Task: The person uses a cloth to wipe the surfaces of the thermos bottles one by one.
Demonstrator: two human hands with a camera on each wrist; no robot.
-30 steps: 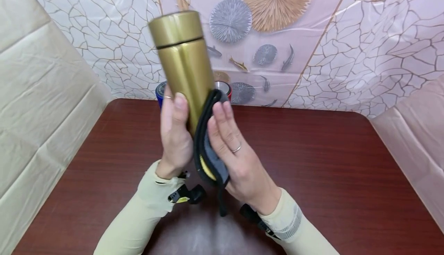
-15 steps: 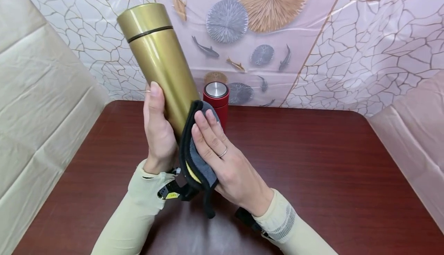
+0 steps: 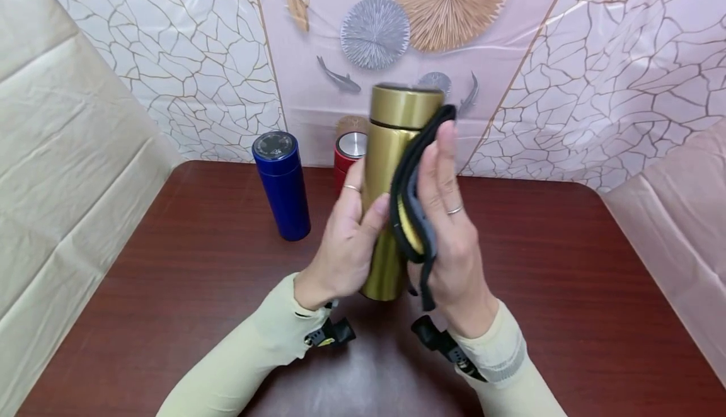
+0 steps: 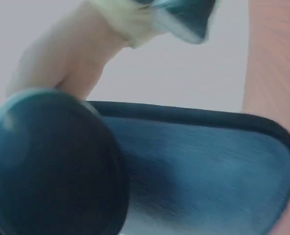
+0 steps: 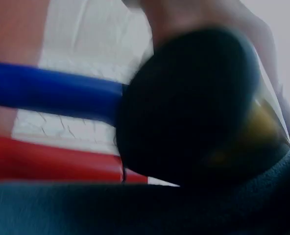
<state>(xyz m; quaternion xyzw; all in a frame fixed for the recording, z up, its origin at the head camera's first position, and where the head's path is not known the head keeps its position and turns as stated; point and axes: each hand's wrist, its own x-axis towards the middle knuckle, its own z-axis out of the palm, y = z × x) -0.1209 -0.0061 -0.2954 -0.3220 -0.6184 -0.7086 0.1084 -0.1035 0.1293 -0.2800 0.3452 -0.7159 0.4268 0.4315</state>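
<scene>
In the head view a gold thermos flask (image 3: 386, 159) with a gold lid stands nearly upright, held in the air. My left hand (image 3: 346, 250) grips its lower half, the thumb across the front. My right hand (image 3: 454, 234) presses a folded grey cloth (image 3: 412, 206) with black edging and a yellow inner side against the flask's right side. The right fingers (image 3: 448, 171) lie mostly straight along the cloth; the thumb is largely hidden. The flask's dark round base (image 4: 52, 161) fills the lower left of the left wrist view, beside the cloth's flat face (image 4: 199, 166).
A blue flask (image 3: 283, 190) stands on the dark red-brown table (image 3: 567, 278), left of the hands. Behind the gold flask a red flask (image 3: 343, 162) is partly covered. Patterned sheeting (image 3: 170, 58) hangs behind the table and along its sides.
The gold flask has swung from a leftward tilt to nearly upright and moved right and down with both hands. The cloth has slid up it towards the lid. The blue flask has come into full view.
</scene>
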